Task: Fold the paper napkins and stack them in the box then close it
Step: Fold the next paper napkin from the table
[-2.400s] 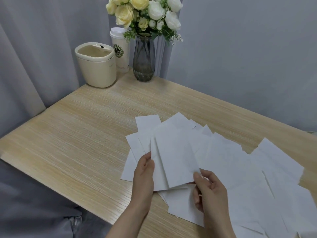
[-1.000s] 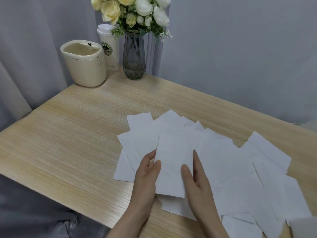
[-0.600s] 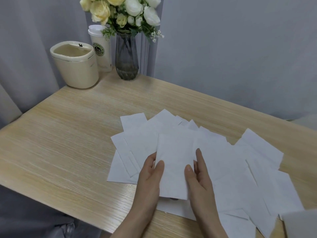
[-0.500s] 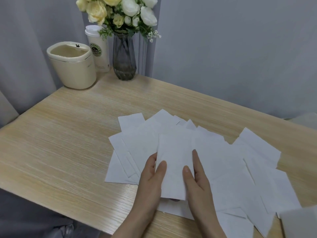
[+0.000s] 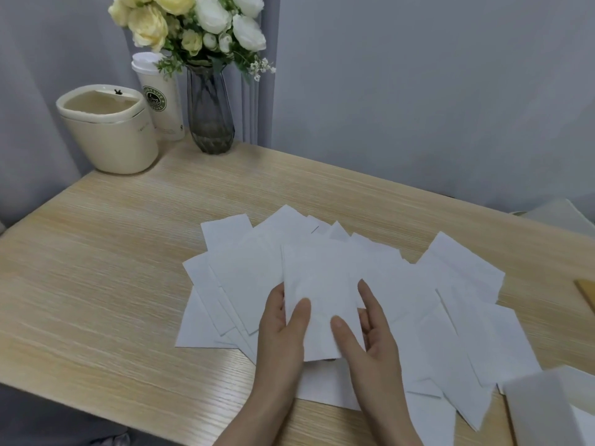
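Several white paper napkins [image 5: 450, 317] lie fanned out and overlapping on the wooden table [image 5: 112, 284]. I hold one folded napkin [image 5: 318, 291] above the pile. My left hand [image 5: 283, 333] pinches its left edge, thumb on top. My right hand [image 5: 370, 339] grips its right lower edge, thumb on top and fingers behind. A white box [image 5: 547, 410] shows at the bottom right corner, partly cut off by the frame.
At the table's far left corner stand a cream lidded bin [image 5: 109, 130], a white paper cup [image 5: 161, 98] and a grey glass vase of flowers [image 5: 209, 114]. Grey curtain hangs behind. A pale flat object [image 5: 560, 217] lies at the right edge.
Both hands brought the folded napkin together and squared it, thumbs now on top. The view shifted right, bringing the white box into the bottom right corner.
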Available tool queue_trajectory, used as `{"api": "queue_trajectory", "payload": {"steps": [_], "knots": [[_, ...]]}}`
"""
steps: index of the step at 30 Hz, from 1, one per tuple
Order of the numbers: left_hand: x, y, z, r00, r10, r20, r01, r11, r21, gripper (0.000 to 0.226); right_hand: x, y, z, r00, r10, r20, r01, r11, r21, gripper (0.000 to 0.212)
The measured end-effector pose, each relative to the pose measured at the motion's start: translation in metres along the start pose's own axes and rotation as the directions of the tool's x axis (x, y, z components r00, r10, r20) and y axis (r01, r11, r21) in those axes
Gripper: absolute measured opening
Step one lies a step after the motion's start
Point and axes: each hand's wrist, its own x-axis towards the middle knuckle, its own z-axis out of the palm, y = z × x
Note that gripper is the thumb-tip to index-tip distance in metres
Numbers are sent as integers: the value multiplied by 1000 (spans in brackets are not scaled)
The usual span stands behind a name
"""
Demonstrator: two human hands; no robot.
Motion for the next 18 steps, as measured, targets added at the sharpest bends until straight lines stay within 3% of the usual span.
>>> {"api": "queue_trajectory", "payload": {"steps": [10,18], "knots": [[7,11,-3,996,-68,52,70,997,-27,26,9,-3,-40,993,17,115,-12,999,-43,45],[18,17,-13,976,-128,175,120,991,57,56,14,-19,-76,951,87,297,-43,988,-151,44]]}}
